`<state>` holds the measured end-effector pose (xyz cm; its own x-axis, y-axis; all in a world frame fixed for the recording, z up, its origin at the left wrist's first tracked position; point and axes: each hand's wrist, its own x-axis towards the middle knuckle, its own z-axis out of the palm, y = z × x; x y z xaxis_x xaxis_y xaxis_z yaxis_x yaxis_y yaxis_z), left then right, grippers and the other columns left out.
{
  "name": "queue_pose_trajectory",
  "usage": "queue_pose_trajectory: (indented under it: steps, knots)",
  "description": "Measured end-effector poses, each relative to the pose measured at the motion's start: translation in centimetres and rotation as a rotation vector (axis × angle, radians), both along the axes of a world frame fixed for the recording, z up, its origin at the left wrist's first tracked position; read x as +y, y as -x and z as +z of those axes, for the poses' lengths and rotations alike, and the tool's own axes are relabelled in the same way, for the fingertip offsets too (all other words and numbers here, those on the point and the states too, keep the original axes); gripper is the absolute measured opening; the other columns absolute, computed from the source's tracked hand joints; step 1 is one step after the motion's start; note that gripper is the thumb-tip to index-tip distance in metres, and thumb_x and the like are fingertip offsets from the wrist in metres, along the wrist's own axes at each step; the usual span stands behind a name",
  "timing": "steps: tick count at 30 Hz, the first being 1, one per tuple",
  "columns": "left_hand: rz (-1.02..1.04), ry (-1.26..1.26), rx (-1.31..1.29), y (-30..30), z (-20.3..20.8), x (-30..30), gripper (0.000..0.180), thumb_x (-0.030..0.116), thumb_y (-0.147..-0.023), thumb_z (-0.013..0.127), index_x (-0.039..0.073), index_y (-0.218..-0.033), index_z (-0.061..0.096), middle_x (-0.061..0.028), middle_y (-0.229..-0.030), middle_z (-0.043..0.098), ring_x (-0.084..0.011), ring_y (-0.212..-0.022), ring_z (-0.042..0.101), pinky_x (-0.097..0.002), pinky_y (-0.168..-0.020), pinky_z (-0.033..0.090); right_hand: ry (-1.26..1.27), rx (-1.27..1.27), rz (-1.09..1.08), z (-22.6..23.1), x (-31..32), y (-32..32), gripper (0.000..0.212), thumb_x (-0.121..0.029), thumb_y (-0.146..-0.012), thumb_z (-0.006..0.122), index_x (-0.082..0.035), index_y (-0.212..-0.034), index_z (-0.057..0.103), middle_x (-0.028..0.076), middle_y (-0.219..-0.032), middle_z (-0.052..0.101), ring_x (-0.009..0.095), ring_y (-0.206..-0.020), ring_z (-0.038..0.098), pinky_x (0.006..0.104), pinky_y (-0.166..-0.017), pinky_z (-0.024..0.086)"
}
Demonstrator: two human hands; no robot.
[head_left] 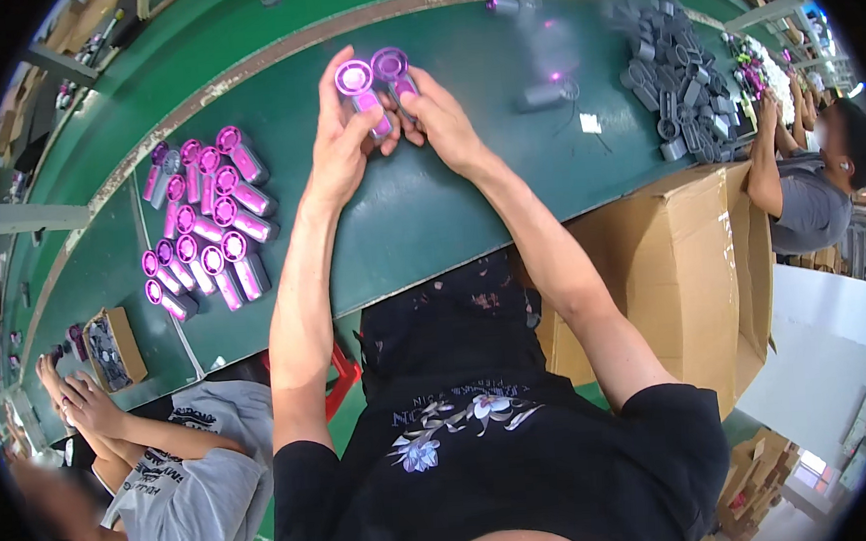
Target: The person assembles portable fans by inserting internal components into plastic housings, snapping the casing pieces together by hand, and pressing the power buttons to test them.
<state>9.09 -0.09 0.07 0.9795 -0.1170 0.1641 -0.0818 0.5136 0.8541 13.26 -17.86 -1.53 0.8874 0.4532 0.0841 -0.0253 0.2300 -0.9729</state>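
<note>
Above the green table, my left hand (339, 142) is closed around a small handheld fan (368, 106) with a round magenta head and a magenta strip down its grey handle. Close beside it, my right hand (444, 126) grips a second fan (390, 64) of the same kind, its head a darker purple. The two round heads point away from me, almost touching. Fingers of both hands meet under the handles, partly hidden. To the left, several more magenta-and-grey fans (221, 210) lie in a loose group on the table.
A heap of grey plastic parts (674, 77) covers the table's far right. Nearer are a grey piece (544, 96) and a white slip (591, 123). A large cardboard box (652, 277) stands by my right arm. People work at left (203, 483) and right (813, 198), the left one near a small box (132, 346).
</note>
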Motion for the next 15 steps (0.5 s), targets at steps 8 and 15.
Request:
queue_pose_trajectory:
  steps: [8,15]
  knots:
    - [-0.012,0.025,-0.123,0.2,1.3,0.4,0.089,0.014,-0.103,0.071,0.021,-0.176,0.02,-0.0113,-0.118,0.06,-0.0223,-0.084,0.065,-0.0312,-0.062,0.052,0.029,-0.117,-0.005,2.0,0.5,0.6,0.063,-0.023,-0.113,0.05,0.0,-0.169,0.033,0.001,-0.111,0.063,0.007,-0.077,0.057,0.0242,-0.063,0.046]
    - [0.043,-0.072,-0.253,1.0,4.5,1.2,0.092,0.018,-0.105,0.072,0.016,-0.176,0.013,-0.0114,-0.116,0.061,-0.0206,-0.087,0.067,-0.0312,-0.065,0.055,0.006,-0.257,0.067,5.5,1.4,0.9,0.065,-0.023,-0.113,0.047,-0.001,-0.172,0.028,0.003,-0.117,0.061,0.011,-0.079,0.063,0.0247,-0.067,0.048]
